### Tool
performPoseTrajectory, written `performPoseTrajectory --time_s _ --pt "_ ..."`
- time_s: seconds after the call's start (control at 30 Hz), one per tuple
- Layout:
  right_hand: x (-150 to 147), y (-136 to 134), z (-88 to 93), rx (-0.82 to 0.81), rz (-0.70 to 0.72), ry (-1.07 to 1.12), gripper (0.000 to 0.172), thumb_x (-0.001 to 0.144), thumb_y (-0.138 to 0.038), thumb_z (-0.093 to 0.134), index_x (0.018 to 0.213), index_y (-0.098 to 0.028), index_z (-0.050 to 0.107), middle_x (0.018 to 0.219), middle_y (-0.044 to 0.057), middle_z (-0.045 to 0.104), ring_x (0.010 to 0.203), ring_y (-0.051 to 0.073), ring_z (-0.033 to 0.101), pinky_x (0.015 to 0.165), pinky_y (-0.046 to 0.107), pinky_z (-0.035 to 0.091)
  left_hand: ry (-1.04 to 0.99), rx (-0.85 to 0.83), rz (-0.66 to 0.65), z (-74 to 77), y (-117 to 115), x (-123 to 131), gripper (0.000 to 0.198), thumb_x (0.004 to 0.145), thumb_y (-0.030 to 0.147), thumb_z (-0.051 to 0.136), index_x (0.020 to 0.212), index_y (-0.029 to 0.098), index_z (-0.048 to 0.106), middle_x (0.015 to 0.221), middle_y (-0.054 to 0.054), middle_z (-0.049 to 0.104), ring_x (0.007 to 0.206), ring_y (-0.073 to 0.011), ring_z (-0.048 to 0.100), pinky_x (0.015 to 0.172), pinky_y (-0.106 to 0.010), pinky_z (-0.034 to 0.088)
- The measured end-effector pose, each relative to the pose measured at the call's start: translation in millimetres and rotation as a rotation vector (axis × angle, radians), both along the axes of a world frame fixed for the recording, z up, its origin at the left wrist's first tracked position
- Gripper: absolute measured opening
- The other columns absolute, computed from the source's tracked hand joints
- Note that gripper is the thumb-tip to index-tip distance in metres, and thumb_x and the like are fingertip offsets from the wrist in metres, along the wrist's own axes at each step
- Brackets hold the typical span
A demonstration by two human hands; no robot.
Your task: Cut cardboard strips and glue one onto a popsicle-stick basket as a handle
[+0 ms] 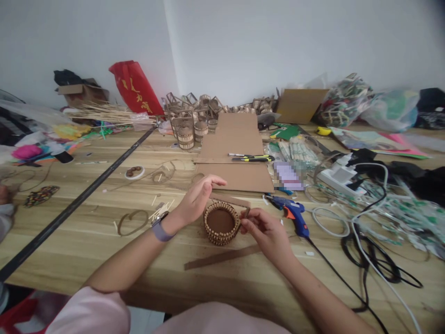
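Observation:
A small round basket (221, 222) with beaded-looking wooden walls and a brown base stands on the wooden table in front of me. My left hand (198, 199) hovers at its upper left, fingers stretched out and holding nothing. At the basket's right side, my right hand (266, 229) pinches the end of a thin brown strip (244, 216). One cardboard strip (231, 201) lies behind the basket, and another (222, 257) lies in front of it, running toward my right wrist.
A blue glue gun (295, 215) with its cord lies right of my right hand. Cutters (253, 158) rest on cardboard sheets (236, 139) behind the basket. Small woven baskets (186, 138) stand further back. A power strip (340, 178) and tangled cables are at right.

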State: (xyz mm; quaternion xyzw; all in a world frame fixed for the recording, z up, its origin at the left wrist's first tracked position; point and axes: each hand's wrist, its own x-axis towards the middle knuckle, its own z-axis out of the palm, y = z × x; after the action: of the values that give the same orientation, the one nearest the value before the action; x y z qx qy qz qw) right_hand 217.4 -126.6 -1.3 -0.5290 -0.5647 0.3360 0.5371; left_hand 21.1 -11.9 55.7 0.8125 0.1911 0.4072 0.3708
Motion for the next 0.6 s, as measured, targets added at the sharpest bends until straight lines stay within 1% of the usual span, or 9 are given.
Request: performPoseTrajectory --time_s 0.13,0.23,0.3,0.4,0.47,0.6 --pt "-0.3 -0.2 1.7 0.016 -0.025 -0.031 0.039 0.086 -0.06 0.064 0.089 -0.021 0.066 0.069 0.004 0.069 0.058 0.017 0.068 0.057 0.027 0.056 -0.006 -0.054 0.017 0.5 -4.0 1.8 0.059 0.105 0.056 0.02 0.11 0.017 0.064 0.112 -0.011 0.067 0.109 -0.0216 0.059 0.099 -0.036 0.043" --pt "-1.2 0.2 2.9 0.044 -0.044 -0.057 0.038 0.087 -0.058 0.064 0.089 -0.021 0.067 0.074 0.005 0.069 0.058 0.016 0.067 0.056 0.027 0.056 -0.042 -0.097 0.04 0.6 -7.5 5.1 0.066 0.101 0.066 0.019 0.107 0.017 0.063 0.108 -0.011 0.069 0.106 -0.022 0.061 0.097 -0.036 0.044" --pt "-1.9 0.5 3.6 0.066 -0.053 -0.073 0.036 0.087 -0.057 0.063 0.087 -0.021 0.067 0.077 0.005 0.068 0.058 0.016 0.067 0.055 0.028 0.055 -0.099 -0.161 0.047 -2.7 -8.7 8.9 0.072 0.098 0.072 0.017 0.105 0.017 0.062 0.106 -0.011 0.069 0.103 -0.0223 0.061 0.095 -0.037 0.045" --pt "-2.2 0.4 4.8 0.096 -0.065 -0.097 0.032 0.088 -0.054 0.064 0.083 -0.022 0.066 0.08 0.005 0.066 0.058 0.015 0.066 0.055 0.027 0.054 -0.232 -0.292 0.042 -14.8 -8.3 16.1 0.076 0.095 0.075 0.009 0.105 0.017 0.058 0.105 -0.011 0.069 0.103 -0.0223 0.063 0.095 -0.038 0.047" --pt "-1.9 0.2 5.8 0.107 -0.07 -0.113 0.03 0.089 -0.051 0.064 0.081 -0.022 0.066 0.08 0.005 0.065 0.059 0.015 0.065 0.055 0.027 0.054 -0.278 -0.338 0.055 -25.8 -7.8 19.5 0.08 0.093 0.077 0.004 0.108 0.018 0.055 0.106 -0.012 0.069 0.105 -0.0229 0.063 0.097 -0.039 0.046" --pt "-0.5 -0.2 7.2 0.113 -0.073 -0.142 0.029 0.088 -0.05 0.065 0.079 -0.023 0.066 0.078 0.005 0.065 0.06 0.015 0.065 0.054 0.026 0.053 -0.218 -0.37 0.134 -48.2 -11.1 16.5 0.09 0.085 0.084 -0.003 0.118 0.018 0.05 0.115 -0.014 0.065 0.115 -0.0258 0.059 0.104 -0.044 0.043"
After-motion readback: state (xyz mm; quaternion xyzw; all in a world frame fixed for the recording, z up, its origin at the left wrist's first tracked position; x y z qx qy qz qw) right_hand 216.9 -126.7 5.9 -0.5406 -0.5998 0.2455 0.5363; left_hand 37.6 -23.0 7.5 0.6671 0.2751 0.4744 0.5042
